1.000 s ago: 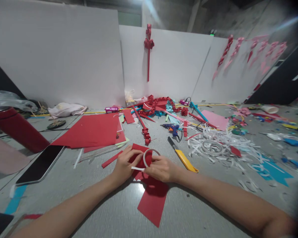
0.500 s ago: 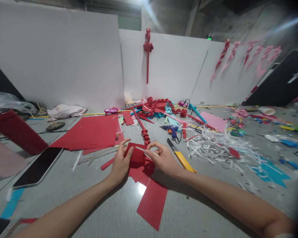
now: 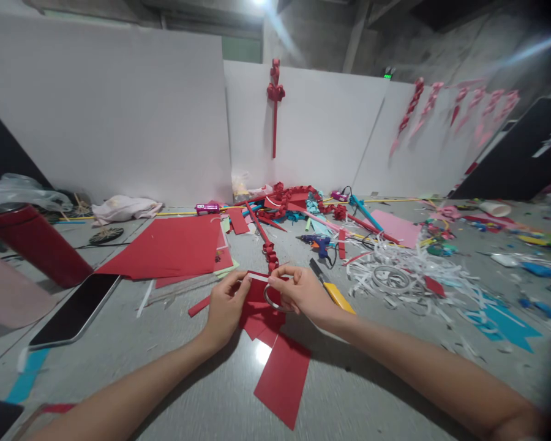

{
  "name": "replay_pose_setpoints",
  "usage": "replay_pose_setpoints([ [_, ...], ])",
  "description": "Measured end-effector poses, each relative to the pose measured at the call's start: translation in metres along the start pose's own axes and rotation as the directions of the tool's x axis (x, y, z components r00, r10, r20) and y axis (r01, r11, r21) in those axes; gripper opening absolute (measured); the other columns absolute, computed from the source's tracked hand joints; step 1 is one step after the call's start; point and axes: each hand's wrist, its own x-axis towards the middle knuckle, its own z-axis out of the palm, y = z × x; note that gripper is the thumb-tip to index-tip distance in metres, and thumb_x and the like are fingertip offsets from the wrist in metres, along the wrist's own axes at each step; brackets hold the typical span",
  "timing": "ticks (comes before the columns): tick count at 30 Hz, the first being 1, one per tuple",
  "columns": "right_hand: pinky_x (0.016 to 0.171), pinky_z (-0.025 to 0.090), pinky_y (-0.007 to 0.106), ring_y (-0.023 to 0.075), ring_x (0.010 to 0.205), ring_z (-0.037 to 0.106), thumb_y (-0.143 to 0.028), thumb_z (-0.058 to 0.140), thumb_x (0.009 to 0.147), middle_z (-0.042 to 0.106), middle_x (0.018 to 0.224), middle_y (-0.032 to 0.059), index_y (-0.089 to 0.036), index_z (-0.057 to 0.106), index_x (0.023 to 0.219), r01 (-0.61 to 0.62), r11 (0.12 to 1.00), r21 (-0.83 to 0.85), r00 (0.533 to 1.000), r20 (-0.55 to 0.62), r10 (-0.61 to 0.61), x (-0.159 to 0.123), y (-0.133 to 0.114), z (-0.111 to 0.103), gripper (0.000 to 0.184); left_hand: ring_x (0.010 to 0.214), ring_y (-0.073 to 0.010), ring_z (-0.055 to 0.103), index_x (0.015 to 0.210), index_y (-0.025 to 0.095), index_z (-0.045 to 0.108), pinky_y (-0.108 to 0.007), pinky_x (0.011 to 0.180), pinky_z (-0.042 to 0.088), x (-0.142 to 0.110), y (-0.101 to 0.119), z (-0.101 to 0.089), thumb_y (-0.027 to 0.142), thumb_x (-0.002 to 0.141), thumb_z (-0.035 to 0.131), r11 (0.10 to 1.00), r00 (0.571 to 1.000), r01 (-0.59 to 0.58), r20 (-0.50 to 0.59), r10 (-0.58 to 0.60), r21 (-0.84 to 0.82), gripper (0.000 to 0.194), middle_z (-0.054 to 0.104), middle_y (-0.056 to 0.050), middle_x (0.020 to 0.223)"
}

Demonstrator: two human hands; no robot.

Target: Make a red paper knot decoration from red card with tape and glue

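Observation:
Between thumb and fingers, my left hand (image 3: 226, 306) pinches the left side of a small red paper piece (image 3: 256, 293). A white tape strip (image 3: 258, 277) runs along the paper's far edge. My right hand (image 3: 303, 295) is closed on a thin tape roll (image 3: 267, 299) at the right end of this strip; its fingers partly hide the roll. Under the hands lie more red paper pieces, and one red rectangle (image 3: 282, 380) reaches toward me. A red curled paper strip (image 3: 269, 252) lies just beyond my fingers.
Right of my hands lie a yellow utility knife (image 3: 338, 298), a blue glue gun (image 3: 320, 244) and a heap of white paper strips (image 3: 371, 278). To the left are large red sheets (image 3: 160, 248), a phone (image 3: 73, 311) and a red tumbler (image 3: 39, 242). White boards (image 3: 316, 116) stand behind.
The white strip now lies along the red paper's far edge, and the tape roll shows below my right fingers. My left fingers have drawn together on the paper, which has tipped flatter.

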Motion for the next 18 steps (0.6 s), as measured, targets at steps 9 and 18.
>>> replay_pose_setpoints([
  [9,0.042,0.034,0.020,0.0042,0.035,0.033,-0.063,0.073,0.084,0.056,0.050,-0.0088,-0.019,0.062,0.089,0.004,1.000,-0.009,1.000,-0.016,-0.004,0.0012,0.0000,-0.0017,0.046,0.084,-0.0187,0.064,0.094,0.020,0.074,-0.029,0.078,0.050,-0.0041,0.0114,0.0014,0.039,0.099,0.058,0.999,0.999,-0.031,-0.007,0.032,0.029,0.026,0.073,-0.003,0.091],
  [18,0.044,0.036,0.020,0.0048,0.035,0.035,-0.064,0.074,0.082,0.054,0.049,-0.0098,-0.020,0.062,0.089,-0.013,1.000,-0.020,1.000,-0.018,0.012,0.0018,0.0005,-0.0025,0.047,0.083,-0.0193,0.064,0.099,0.021,0.075,-0.031,0.077,0.051,-0.0043,0.0120,0.0006,0.039,0.100,0.057,0.998,0.999,-0.046,0.004,0.046,0.032,0.026,0.073,-0.003,0.090],
])
